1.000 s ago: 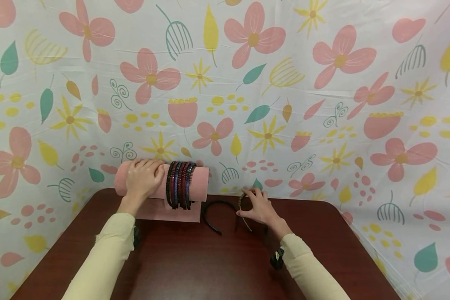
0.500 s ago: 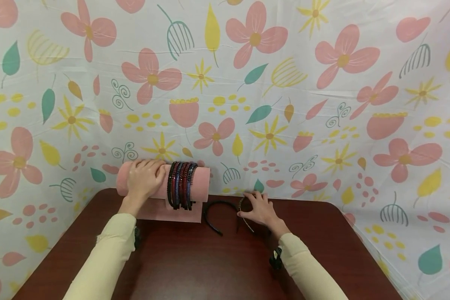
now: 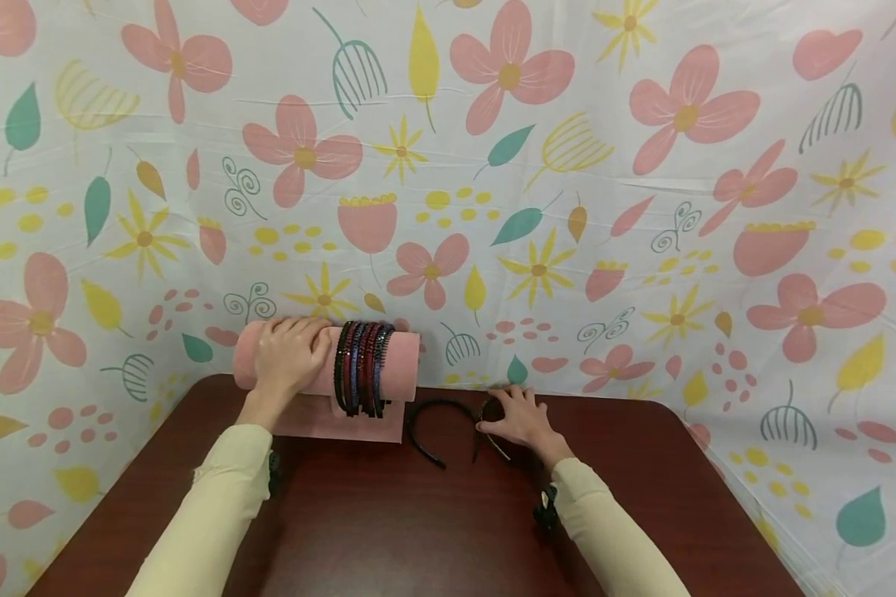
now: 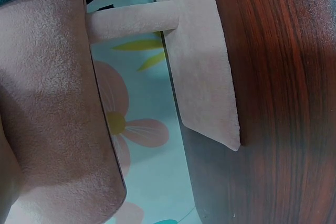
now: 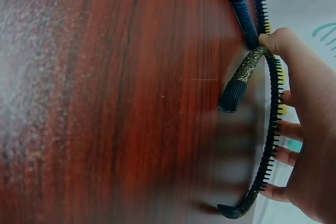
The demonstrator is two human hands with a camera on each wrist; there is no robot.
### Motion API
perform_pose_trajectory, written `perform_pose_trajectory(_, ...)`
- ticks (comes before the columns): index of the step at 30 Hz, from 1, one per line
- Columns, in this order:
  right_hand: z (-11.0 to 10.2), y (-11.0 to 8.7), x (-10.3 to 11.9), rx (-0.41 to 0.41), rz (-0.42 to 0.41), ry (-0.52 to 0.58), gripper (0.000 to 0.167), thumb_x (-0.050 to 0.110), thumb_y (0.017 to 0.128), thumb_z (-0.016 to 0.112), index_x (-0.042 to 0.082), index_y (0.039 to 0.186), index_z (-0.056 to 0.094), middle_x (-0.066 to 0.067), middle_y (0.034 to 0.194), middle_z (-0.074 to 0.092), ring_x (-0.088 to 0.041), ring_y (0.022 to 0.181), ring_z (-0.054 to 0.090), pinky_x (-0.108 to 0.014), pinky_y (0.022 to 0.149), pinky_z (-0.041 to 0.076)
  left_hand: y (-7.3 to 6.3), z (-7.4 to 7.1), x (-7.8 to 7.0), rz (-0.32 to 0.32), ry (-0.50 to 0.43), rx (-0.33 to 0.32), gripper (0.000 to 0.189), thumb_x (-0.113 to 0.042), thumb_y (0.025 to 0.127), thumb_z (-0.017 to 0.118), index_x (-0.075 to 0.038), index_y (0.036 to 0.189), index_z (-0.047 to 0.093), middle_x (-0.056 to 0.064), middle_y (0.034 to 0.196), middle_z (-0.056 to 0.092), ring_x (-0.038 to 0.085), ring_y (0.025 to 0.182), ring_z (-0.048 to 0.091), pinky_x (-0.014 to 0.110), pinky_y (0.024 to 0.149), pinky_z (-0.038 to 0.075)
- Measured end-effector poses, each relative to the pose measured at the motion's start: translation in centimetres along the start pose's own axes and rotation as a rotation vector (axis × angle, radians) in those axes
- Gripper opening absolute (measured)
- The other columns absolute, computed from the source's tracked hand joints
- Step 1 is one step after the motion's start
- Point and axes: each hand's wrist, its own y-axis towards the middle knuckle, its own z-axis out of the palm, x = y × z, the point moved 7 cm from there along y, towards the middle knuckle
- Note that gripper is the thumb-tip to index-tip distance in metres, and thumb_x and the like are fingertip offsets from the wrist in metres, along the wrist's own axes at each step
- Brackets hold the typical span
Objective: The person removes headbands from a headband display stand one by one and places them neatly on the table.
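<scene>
My left hand (image 3: 289, 352) grips the left part of a pink padded headband stand (image 3: 401, 369), its fingers over the top of the roll. Several dark, red and blue headbands (image 3: 362, 373) sit side by side around the roll, right of that hand. At the table's back edge my right hand (image 3: 523, 419) holds a black-and-gold headband (image 5: 247, 69) with teeth inside. Thumb and fingers are spread along the band, its two ends pointing toward me. A dark blue headband (image 5: 242, 17) lies beside it, between the stand and my right hand.
The dark wooden table (image 3: 418, 531) spreads out in front of both hands. A white cloth with flower prints (image 3: 433, 166) hangs right behind its back edge. The stand's flat pink base (image 4: 202, 61) rests on the table, joined to the roll by a short post (image 4: 134, 22).
My right hand has shifted very slightly right and down with the gold headband, whose ends tilt a little. My left hand stays on the stand; the whole view has drifted slightly.
</scene>
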Motion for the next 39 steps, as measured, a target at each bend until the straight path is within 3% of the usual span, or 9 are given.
perform_pose_trajectory(14, 0.3, -0.3, -0.5, 0.004, 0.031, 0.011, 0.066, 0.053, 0.088, 0.064, 0.018, 0.143, 0.053, -0.018, 0.151, 0.04, -0.049, 0.139, 0.03, -0.076, 0.101, 0.028, 0.1, 0.0, -0.3, -0.011, -0.003, 0.014, 0.038, -0.037, 0.098, 0.046, -0.016, 0.109, 0.076, 0.003, 0.114, 0.075, 0.027, 0.107, 0.068, 0.049, 0.102, 0.043)
perform_pose_trajectory(20, 0.3, -0.5, -0.4, -0.001, 0.035, -0.003, 0.063, 0.053, 0.089, 0.063, 0.018, 0.141, 0.055, -0.015, 0.148, 0.042, -0.046, 0.136, 0.034, -0.073, 0.099, 0.031, 0.0, 0.1, -0.3, -0.005, -0.02, 0.006, 0.037, -0.036, 0.099, 0.047, -0.016, 0.108, 0.076, 0.002, 0.112, 0.075, 0.027, 0.106, 0.068, 0.049, 0.101, 0.043)
perform_pose_trajectory(33, -3.2, -0.6, 3.0, -0.173, -0.073, 0.101, 0.051, 0.04, 0.093, 0.065, 0.015, 0.137, 0.058, -0.011, 0.134, 0.058, -0.038, 0.123, 0.048, -0.064, 0.099, 0.039, 0.1, 0.0, -0.1, -0.004, -0.021, -0.007, 0.038, -0.037, 0.098, 0.046, -0.016, 0.108, 0.076, 0.003, 0.112, 0.075, 0.028, 0.106, 0.067, 0.05, 0.101, 0.043)
perform_pose_trajectory(39, -4.5, -0.6, 4.5, -0.225, -0.154, 0.124, 0.045, 0.033, 0.093, 0.067, 0.01, 0.132, 0.062, -0.013, 0.117, 0.066, -0.032, 0.106, 0.057, -0.052, 0.088, 0.047, -0.1, -0.1, -0.2, 0.031, -0.019, -0.059, 0.038, -0.035, 0.098, 0.046, -0.015, 0.104, 0.077, 0.004, 0.108, 0.076, 0.029, 0.102, 0.069, 0.051, 0.098, 0.045)
